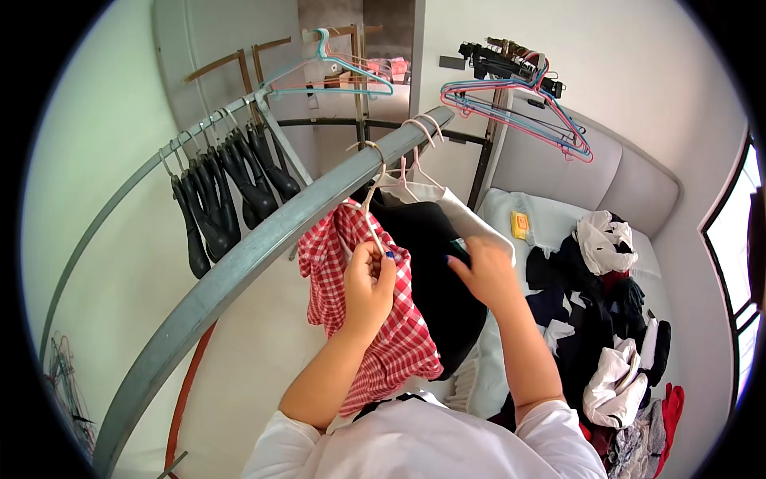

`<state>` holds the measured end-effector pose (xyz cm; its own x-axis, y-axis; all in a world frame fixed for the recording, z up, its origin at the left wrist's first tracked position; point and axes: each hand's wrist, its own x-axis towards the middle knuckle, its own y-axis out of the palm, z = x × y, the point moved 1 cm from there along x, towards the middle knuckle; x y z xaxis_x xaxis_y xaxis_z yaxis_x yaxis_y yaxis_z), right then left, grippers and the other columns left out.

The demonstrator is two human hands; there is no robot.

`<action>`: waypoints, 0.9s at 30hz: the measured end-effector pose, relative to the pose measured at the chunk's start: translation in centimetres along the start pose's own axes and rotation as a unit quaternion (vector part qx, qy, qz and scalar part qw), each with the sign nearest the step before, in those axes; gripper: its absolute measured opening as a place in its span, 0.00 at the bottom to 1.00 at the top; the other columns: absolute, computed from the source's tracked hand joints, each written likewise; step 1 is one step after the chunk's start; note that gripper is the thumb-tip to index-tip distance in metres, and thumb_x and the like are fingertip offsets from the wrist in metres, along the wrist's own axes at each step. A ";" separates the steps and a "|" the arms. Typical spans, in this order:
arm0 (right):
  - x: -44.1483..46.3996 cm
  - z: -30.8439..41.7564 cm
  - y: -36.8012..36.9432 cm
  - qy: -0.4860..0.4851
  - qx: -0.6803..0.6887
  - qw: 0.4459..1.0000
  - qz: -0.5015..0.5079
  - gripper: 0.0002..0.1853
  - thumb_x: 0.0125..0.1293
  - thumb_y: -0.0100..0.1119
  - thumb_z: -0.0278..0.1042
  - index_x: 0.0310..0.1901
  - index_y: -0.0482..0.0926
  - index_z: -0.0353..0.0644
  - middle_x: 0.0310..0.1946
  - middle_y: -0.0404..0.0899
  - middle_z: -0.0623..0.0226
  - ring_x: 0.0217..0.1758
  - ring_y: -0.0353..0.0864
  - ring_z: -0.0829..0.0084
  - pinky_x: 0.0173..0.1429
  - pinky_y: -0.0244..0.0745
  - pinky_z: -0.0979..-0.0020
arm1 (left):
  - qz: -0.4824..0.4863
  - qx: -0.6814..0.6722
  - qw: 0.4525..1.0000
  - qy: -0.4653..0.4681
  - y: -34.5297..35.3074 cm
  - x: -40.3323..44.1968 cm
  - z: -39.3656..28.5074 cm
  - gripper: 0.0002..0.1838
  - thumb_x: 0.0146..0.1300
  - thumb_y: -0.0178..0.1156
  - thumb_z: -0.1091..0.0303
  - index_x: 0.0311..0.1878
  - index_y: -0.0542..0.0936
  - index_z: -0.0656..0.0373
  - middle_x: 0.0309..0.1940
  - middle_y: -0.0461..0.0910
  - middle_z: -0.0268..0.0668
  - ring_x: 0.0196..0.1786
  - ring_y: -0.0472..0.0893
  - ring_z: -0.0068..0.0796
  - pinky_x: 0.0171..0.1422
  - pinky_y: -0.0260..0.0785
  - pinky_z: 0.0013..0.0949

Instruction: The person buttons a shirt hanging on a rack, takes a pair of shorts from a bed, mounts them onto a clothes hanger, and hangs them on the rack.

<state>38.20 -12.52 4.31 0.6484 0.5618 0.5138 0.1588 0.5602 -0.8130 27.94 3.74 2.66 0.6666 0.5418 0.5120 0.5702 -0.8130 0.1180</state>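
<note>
My left hand [372, 281] is closed on the lower arm of a pale hanger [373, 223], whose hook is over the grey metal rail [231, 281]. A red and white checked garment [323, 259] hangs from that hanger. Just right of it hangs a black garment [423, 279], and behind that a white garment [467, 215] on a pink hanger [404, 180]. My right hand [483, 271] is at the right side of the black garment, thumb and fingers apart, with some fingertips hidden behind the cloth.
Black hangers [214, 195] hang in a row on the left rail. Blue and pink hangers [519, 100] hang at the upper right, another blue hanger [351, 68] at the top. A bed [499, 211] at the right bears piled clothes [602, 311] and a yellow packet [519, 224].
</note>
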 end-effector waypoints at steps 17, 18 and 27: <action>4.7 4.2 -0.6 -0.066 -0.060 0.995 -0.047 0.10 0.56 0.55 0.39 0.31 0.72 0.41 0.20 0.75 0.56 0.26 0.76 0.55 0.30 0.70 0.59 | -0.003 0.020 1.000 0.000 -0.1 -0.1 0.1 0.04 0.58 0.52 0.75 0.35 0.69 0.64 0.22 0.69 0.28 0.24 0.67 0.12 0.28 0.60 0.18; 4.3 3.9 0.0 -0.066 -0.057 0.995 -0.042 0.10 0.56 0.55 0.39 0.31 0.72 0.41 0.19 0.75 0.56 0.25 0.75 0.54 0.29 0.70 0.58 | 0.000 0.019 1.000 -0.011 -0.1 -0.1 0.1 0.05 0.58 0.52 0.74 0.36 0.70 0.64 0.23 0.70 0.28 0.25 0.67 0.13 0.29 0.61 0.18; -11.5 0.3 -1.9 0.112 0.111 0.987 0.034 0.09 0.54 0.57 0.34 0.30 0.73 0.36 0.17 0.69 0.48 0.21 0.72 0.52 0.26 0.63 0.60 | 0.046 -0.016 0.998 -0.029 -0.7 -0.3 -0.9 0.05 0.59 0.53 0.74 0.36 0.70 0.64 0.23 0.70 0.27 0.25 0.66 0.11 0.28 0.60 0.17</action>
<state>30.24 -19.88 -0.04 0.8045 0.4675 0.3663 -0.0420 0.6599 -0.7502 26.94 3.93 3.19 0.7428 0.4750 0.4718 0.4899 -0.8660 0.1005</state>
